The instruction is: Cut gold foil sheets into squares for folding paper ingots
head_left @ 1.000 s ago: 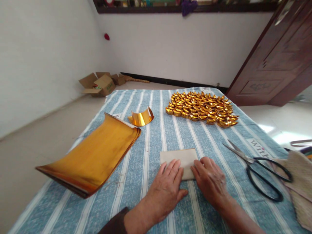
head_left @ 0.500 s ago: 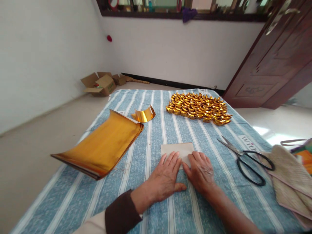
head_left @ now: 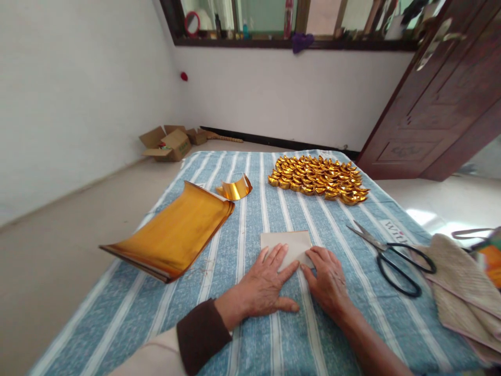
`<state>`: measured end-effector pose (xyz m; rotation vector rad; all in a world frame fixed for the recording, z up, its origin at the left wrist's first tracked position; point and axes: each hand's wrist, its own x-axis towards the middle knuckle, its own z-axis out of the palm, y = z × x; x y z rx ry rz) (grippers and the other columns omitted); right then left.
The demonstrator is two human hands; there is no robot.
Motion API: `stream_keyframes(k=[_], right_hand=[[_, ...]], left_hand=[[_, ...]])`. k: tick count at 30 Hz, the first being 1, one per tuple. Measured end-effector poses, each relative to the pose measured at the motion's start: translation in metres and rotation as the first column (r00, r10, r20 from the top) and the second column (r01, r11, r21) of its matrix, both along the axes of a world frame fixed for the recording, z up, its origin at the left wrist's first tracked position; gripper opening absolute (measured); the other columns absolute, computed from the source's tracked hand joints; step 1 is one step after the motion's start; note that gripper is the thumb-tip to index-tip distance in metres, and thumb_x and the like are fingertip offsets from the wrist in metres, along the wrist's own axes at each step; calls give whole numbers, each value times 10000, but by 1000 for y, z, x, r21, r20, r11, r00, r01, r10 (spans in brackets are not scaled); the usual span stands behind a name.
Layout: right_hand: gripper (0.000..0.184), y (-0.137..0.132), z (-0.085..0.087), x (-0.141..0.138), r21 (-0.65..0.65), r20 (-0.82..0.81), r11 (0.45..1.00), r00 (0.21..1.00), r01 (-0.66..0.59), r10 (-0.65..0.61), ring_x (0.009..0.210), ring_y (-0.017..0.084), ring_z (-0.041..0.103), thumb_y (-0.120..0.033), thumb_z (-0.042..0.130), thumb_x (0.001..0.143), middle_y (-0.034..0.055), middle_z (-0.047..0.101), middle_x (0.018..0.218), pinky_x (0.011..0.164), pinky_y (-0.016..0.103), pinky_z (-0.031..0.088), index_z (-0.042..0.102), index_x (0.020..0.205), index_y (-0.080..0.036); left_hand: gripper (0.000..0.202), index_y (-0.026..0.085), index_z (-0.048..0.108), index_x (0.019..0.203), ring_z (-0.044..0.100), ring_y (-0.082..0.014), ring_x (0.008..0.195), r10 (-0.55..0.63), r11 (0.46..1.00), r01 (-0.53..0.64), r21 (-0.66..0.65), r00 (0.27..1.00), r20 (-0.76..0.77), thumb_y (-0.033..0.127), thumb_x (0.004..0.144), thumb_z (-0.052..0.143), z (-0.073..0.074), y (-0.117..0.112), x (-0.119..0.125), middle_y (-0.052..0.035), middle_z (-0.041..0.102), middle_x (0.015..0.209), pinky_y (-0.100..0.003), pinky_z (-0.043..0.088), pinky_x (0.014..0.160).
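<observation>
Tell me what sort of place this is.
Probably a room in a home: a striped cloth is spread as the work surface, an open cardboard box sits on the floor, and a panelled door stands at the right.

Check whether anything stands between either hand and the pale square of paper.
Nothing visible does: the left hand presses on the paper, and the right hand is at its right edge. The scissors lie off to the right.
</observation>
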<state>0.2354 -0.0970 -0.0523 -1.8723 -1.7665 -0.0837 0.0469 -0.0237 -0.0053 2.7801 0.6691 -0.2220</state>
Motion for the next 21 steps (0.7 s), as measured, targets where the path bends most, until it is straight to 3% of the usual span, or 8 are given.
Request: stream_keyframes(k=[9, 13, 21], right_hand=[[244, -2, -13, 16, -11, -122, 997, 990, 71, -72, 1041, 321, 521, -212, 589, 801, 110, 551, 1142, 906, 459, 433, 704, 1009, -157], [244, 0, -12, 15, -35, -118, 996, 990, 79, -82, 1045, 320, 528, -188, 624, 791, 107, 557, 1143, 920, 454, 441, 721, 1014, -163], [231, 1, -14, 15, -72, -123, 992, 987, 100, -108, 1076, 313, 512, -151, 684, 783, 104, 547, 1166, 944, 440, 445, 743, 1003, -184]], left_hand=[[887, 229, 279, 1497, 50, -357, 1435, -33, 999, 33, -32, 999, 0, 727, 815, 549, 5, 7, -8, -207, 83, 1558, -563, 123, 1133], [803, 260, 316, 1483, 89, -345, 1434, -54, 998, 53, -42, 998, -14, 682, 844, 558, 11, 13, -24, -189, 126, 1553, -555, 149, 1133], [668, 336, 336, 1462, 138, -357, 1426, -3, 997, -4, -71, 996, -89, 630, 896, 531, 29, 15, -57, -130, 158, 1562, -640, 141, 1099]])
